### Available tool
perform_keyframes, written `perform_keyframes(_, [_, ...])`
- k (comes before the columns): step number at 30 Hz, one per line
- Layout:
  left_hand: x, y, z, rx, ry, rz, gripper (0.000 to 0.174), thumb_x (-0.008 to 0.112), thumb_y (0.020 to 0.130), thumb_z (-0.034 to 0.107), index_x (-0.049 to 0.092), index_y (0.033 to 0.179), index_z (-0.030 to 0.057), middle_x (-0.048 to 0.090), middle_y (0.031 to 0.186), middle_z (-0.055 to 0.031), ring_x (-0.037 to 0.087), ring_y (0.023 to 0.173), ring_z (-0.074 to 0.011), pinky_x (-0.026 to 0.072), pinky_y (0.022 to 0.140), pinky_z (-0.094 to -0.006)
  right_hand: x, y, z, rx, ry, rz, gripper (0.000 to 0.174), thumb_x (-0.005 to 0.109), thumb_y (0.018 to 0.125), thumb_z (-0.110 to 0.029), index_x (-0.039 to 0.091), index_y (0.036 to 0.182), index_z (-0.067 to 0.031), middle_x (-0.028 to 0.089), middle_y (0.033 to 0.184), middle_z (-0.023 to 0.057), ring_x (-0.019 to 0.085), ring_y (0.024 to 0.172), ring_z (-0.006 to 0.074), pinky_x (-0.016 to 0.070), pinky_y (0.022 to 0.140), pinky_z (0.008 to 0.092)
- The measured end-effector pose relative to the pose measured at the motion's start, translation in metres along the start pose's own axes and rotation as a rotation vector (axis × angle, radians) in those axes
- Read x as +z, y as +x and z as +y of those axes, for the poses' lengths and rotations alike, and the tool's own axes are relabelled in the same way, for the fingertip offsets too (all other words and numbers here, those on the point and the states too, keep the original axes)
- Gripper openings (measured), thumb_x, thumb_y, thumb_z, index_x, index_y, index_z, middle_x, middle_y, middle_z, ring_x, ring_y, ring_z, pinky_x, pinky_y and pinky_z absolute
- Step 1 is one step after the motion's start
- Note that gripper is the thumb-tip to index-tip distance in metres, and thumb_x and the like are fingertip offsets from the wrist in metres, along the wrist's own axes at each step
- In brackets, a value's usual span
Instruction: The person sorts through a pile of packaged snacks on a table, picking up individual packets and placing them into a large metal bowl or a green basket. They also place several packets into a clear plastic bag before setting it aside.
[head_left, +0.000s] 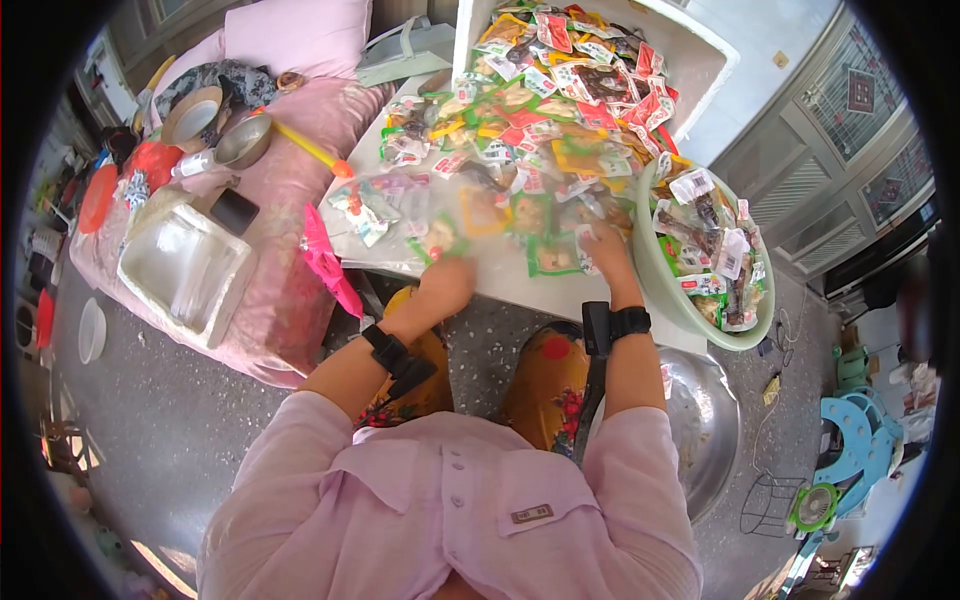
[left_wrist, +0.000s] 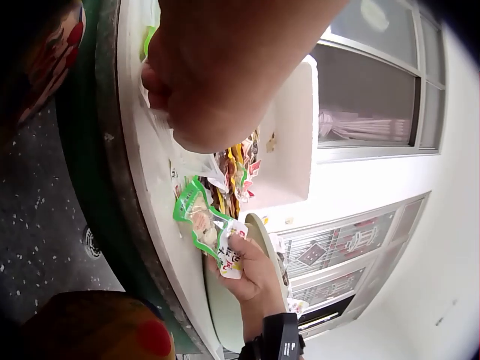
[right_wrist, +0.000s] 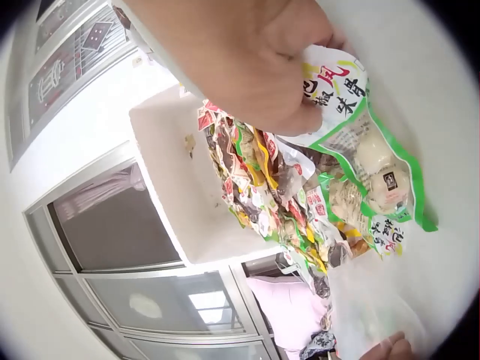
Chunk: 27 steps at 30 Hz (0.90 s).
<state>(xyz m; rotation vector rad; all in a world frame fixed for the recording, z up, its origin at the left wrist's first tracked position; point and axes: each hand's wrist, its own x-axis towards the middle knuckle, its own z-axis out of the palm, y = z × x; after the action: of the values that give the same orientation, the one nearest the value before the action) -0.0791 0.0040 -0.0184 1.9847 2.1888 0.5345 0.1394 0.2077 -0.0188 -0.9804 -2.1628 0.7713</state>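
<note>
Bed (head_left: 285,235) with a pink cover fills the person's left side as I look in from afar, and beside it stands the white table (head_left: 510,285). Across the table, the foam box (head_left: 705,65) opens toward the person, probably set that way so its load can spread within easy reach. Loose packets (head_left: 590,80) spill from it over the tabletop in an overlapping heap. By the person's right arm I find the pale green tub (head_left: 652,270), also piled with packets; I take it to stand there because that side is handy for the right hand. Lower, near the right forearm, sits a shiny metal basin (head_left: 712,405). The right hand (head_left: 612,250) pinches the green-edged packet (right_wrist: 379,161) by its white printed corner, thumb against fingers, which I judge leaves the see-through part and its pale contents in plain sight. The left hand (head_left: 447,285) has its fingers curled, and it seems to me to grip the blurred packet (right_wrist: 375,304) near one edge, though motion smears the exact hold and the print. The green-edged packet reaches inward from the right fingertips, so it lies between the two hands, nearer the right, at the person's side of the heap. The blurred packet sits just past the left fingers, well apart from the tub.
</note>
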Motion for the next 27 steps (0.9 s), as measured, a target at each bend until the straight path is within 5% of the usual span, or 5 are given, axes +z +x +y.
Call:
perform_keyframes(3, [0.007,0.008,0.007,-0.032,-0.112,0.065,0.013,0.042,0.075,0.015,0.049,0.077,0.0038,0.054,0.075,-0.0172,0.052,0.072,-0.0338,0.0419,0.061,-0.0422,-0.013,-0.034,-0.018,0.427,0.361,-0.016,0.011,0.052,0.074,-0.006,0.051,0.083,-0.0013,0.058,0.078,0.0084,0.057,0.068,0.0156,0.0447,0.059,0.0277])
perform_keyframes(6, [0.011,0.015,0.013,-0.067,-0.163,0.089,0.014,0.043,0.076,0.017,0.047,0.076,0.0031,0.053,0.073,-0.0178,0.051,0.070,-0.0353,0.0406,0.061,-0.0431,-0.021,-0.070,-0.038,0.402,0.919,0.145,0.006,0.049,0.076,-0.002,0.050,0.082,0.0004,0.057,0.075,0.0087,0.056,0.062,0.0137,0.0453,0.054,0.0252])
perform_keyframes(13, [0.015,0.017,0.034,-0.049,-0.264,0.100,0.016,0.044,0.075,0.017,0.047,0.077,0.0017,0.053,0.073,-0.0200,0.051,0.071,-0.0362,0.0405,0.063,-0.0425,-0.004,-0.101,-0.073,0.474,1.223,0.147,0.006,0.045,0.078,0.001,0.047,0.084,0.0012,0.057,0.079,0.0126,0.059,0.066,0.0209,0.0495,0.058,0.0328])
perform_keyframes(20, [0.015,0.015,0.032,-0.042,-0.369,0.164,0.015,0.044,0.075,0.017,0.049,0.080,0.0030,0.054,0.072,-0.0194,0.051,0.071,-0.0365,0.0403,0.063,-0.0419,0.018,-0.094,-0.056,0.538,1.170,0.154,0.007,0.049,0.077,-0.001,0.046,0.083,0.0007,0.056,0.082,0.0136,0.059,0.070,0.0247,0.0493,0.062,0.0341])
perform_keyframes(27, [0.004,0.010,0.049,0.020,-0.286,0.218,0.013,0.045,0.074,0.016,0.049,0.080,0.0046,0.054,0.074,-0.0172,0.052,0.071,-0.0346,0.0409,0.062,-0.0420,0.054,-0.090,-0.056,0.533,1.404,0.323,0.007,0.046,0.079,0.000,0.044,0.085,0.0005,0.054,0.088,0.0137,0.056,0.083,0.0281,0.0476,0.070,0.0429])
